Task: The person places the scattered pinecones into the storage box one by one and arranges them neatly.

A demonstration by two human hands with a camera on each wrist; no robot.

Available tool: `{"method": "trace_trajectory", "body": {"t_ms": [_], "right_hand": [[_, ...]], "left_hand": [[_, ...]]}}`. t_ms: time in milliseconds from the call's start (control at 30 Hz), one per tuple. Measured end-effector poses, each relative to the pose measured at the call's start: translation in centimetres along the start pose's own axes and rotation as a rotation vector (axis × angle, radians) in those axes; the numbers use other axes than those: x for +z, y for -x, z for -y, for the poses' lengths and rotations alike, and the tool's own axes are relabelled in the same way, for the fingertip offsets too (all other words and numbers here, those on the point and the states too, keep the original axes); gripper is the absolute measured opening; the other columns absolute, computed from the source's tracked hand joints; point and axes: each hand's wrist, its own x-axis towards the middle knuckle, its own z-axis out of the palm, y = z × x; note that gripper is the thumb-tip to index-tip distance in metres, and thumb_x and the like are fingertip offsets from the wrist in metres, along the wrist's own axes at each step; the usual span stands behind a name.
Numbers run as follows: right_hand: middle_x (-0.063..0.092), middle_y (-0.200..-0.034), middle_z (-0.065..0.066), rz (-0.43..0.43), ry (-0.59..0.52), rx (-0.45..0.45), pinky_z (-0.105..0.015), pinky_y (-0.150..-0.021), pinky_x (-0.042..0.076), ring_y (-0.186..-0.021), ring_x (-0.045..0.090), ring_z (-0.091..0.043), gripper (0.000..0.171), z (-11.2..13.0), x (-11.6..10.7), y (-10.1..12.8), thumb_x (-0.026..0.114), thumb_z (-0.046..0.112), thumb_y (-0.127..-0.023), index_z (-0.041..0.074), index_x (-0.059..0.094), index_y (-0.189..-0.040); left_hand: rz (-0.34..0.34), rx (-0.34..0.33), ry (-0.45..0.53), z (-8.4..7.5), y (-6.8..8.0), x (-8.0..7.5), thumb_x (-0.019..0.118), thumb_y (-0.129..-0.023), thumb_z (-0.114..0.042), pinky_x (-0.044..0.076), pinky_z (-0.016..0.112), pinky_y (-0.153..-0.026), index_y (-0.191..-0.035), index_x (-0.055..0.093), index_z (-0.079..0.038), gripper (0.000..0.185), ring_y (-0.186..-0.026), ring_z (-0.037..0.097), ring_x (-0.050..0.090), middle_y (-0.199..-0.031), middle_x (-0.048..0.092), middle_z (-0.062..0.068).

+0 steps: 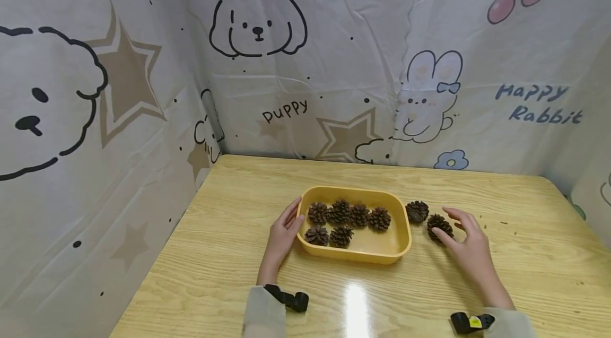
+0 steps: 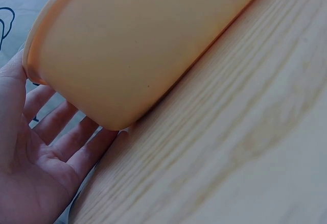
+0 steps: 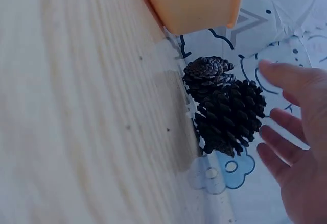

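- The person's left hand (image 1: 282, 234) lies against the left end wall of a shallow, rounded-corner yellow plastic tray (image 1: 382, 256); the fingers are straight and spread, with the fingertips up at the rim, and they curl round nothing.
- The left wrist view shows that open palm (image 2: 30, 168) beside the tray's (image 2: 138, 40) outer corner, fingers fanned out along the wall.
- The tray sits flat near the middle of a light wooden table (image 1: 229, 253), and six brown pine cones lie inside it: four in a back row (image 1: 348, 214) and two in front (image 1: 329, 235).
- The person's right hand (image 1: 470, 245) is on the table to the right of the tray, fingers loosely extended and parted, just at a dark brown pine cone (image 1: 439, 227); whether the fingertips actually touch it cannot be told.
- In the right wrist view the fingers (image 3: 288, 132) are open beside that nearer cone (image 3: 230, 114), not closed round it.
- A second loose pine cone (image 1: 417, 211) lies just behind the first, next to the tray's right wall, close to or touching the nearer cone (image 3: 208, 73).
- A pale printed cloth with puppies, stars and a rabbit (image 1: 296, 62) hangs behind and to the sides of the table.
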Motion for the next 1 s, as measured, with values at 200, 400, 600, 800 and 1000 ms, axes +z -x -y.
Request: {"method": "trace_trajectory", "body": {"t_ms": [200,400,600,800,1000], "right_hand": [[0.043,-0.142,-0.027,0.117,-0.007,0.052,-0.064,-0.096,0.044,-0.122,0.046,-0.044,0.065,-0.5,-0.2,-0.1,0.071,0.022,-0.090,0.003,0.043,-0.146],[0.045,-0.139,-0.028,0.161,0.021,0.046,-0.061,-0.096,0.046,-0.121,0.047,-0.044,0.063,-1.1,0.0,0.0,0.070,0.019,-0.091,0.002,0.043,-0.145],[0.050,-0.134,-0.027,0.157,0.062,0.033,-0.044,-0.088,0.054,-0.117,0.052,-0.043,0.056,-1.4,0.0,0.2,0.070,0.016,-0.091,0.002,0.049,-0.140],[0.051,-0.135,-0.026,0.147,0.039,0.060,-0.006,-0.082,0.049,-0.116,0.053,-0.041,0.055,-1.5,-0.1,0.2,0.069,0.018,-0.092,0.002,0.049,-0.140],[0.053,-0.134,-0.024,0.110,0.000,0.074,0.011,-0.080,0.034,-0.112,0.054,-0.028,0.056,-1.4,0.0,0.3,0.070,0.019,-0.092,0.000,0.048,-0.140]], "left_hand": [[-0.001,0.001,-0.008,0.4,-0.2,0.0,0.054,-0.101,-0.014,0.037,0.045,-0.117,-0.149,0.042,-0.009,0.050,-0.142,0.034,0.041,-0.154,0.041,0.017],[-0.008,0.009,-0.002,2.7,-1.2,0.1,0.054,-0.101,-0.019,0.038,0.045,-0.117,-0.150,0.042,-0.015,0.050,-0.142,0.031,0.042,-0.155,0.040,0.014],[-0.011,0.020,-0.014,3.2,-1.3,0.1,0.054,-0.101,-0.023,0.041,0.043,-0.115,-0.150,0.042,-0.018,0.050,-0.140,0.030,0.045,-0.154,0.042,0.013],[-0.010,0.016,-0.017,3.1,-1.4,0.1,0.053,-0.101,-0.016,0.040,0.048,-0.115,-0.150,0.041,-0.011,0.050,-0.139,0.036,0.044,-0.153,0.041,0.018],[-0.011,0.012,-0.006,3.2,-1.3,0.1,0.055,-0.101,-0.025,0.041,0.043,-0.115,-0.149,0.043,-0.021,0.050,-0.140,0.029,0.045,-0.155,0.042,0.011]]}}
